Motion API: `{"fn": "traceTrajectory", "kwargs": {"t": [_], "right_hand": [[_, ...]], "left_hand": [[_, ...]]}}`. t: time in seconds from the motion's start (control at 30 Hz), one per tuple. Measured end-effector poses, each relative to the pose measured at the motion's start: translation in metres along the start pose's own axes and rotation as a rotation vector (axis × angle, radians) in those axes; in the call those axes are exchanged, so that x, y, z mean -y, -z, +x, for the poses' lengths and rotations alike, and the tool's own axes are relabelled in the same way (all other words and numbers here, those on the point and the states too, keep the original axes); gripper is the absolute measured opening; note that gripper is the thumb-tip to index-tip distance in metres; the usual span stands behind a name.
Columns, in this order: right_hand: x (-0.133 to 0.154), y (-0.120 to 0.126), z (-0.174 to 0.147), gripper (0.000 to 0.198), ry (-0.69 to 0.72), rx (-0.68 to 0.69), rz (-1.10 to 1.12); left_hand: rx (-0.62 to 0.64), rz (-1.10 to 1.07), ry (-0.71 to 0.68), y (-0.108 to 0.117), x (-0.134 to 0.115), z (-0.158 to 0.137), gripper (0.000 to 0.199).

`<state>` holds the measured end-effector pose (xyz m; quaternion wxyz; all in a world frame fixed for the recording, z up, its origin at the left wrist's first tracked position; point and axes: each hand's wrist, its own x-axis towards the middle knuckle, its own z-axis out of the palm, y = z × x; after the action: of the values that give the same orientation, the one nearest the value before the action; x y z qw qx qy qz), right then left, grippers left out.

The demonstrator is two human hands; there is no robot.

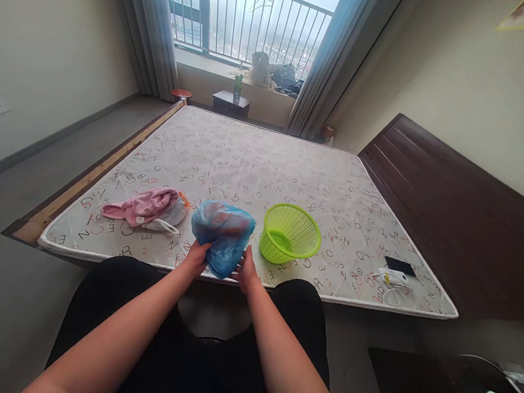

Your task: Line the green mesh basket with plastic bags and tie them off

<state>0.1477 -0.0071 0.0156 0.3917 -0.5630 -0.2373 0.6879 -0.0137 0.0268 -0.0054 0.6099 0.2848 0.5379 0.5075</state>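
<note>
Blue bag (227,227): above mattress (257,158) edge
Left hand (197,258): fingers grasping bag
Right hand (248,272): fingers holding opposite side
Green basket (302,233): upright, right of bag

The letter-printed mattress (266,159), across mid-frame, bears a pink cloth (152,205) beside a translucent bag (175,214) at centre left, an upright green basket (302,234) right of centre, and a dark flat device (400,266) near a white cable (391,295) at lower right.
</note>
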Motion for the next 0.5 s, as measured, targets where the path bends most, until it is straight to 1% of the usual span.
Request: {"fn": "traceTrajectory", "kwargs": {"t": [0.07,0.13,0.2,0.23,0.3,0.37,0.43,0.5], "right_hand": [[0.001,0.003,0.002,0.074,-0.094,0.002,0.128],[-0.001,0.003,0.003,0.078,-0.112,0.051,0.179],[-0.004,0.001,0.002,0.077,-0.109,0.119,0.201],[-0.006,0.000,0.002,0.075,-0.100,0.145,0.206],[-0.009,-0.001,0.002,0.068,-0.059,0.177,0.215],[-0.011,0.000,0.003,0.063,-0.012,0.184,0.213],[-0.012,0.002,0.005,0.057,0.041,0.154,0.165],[-0.015,0.005,0.009,0.050,0.128,0.057,0.038]], "left_hand": [[-0.018,0.090,-0.023,0.003,0.000,0.003,0.057],[-0.011,0.217,-0.051,0.004,0.002,0.004,0.057],[0.022,0.391,-0.124,0.003,0.005,0.002,0.058],[0.061,0.492,-0.174,0.002,0.006,0.000,0.060],[0.185,0.671,-0.271,-0.002,0.007,-0.006,0.067],[0.308,0.805,-0.328,-0.005,0.007,-0.012,0.071],[0.377,0.921,-0.345,-0.006,0.005,-0.017,0.068],[0.393,1.009,-0.338,-0.005,0.003,-0.019,0.060]]}}
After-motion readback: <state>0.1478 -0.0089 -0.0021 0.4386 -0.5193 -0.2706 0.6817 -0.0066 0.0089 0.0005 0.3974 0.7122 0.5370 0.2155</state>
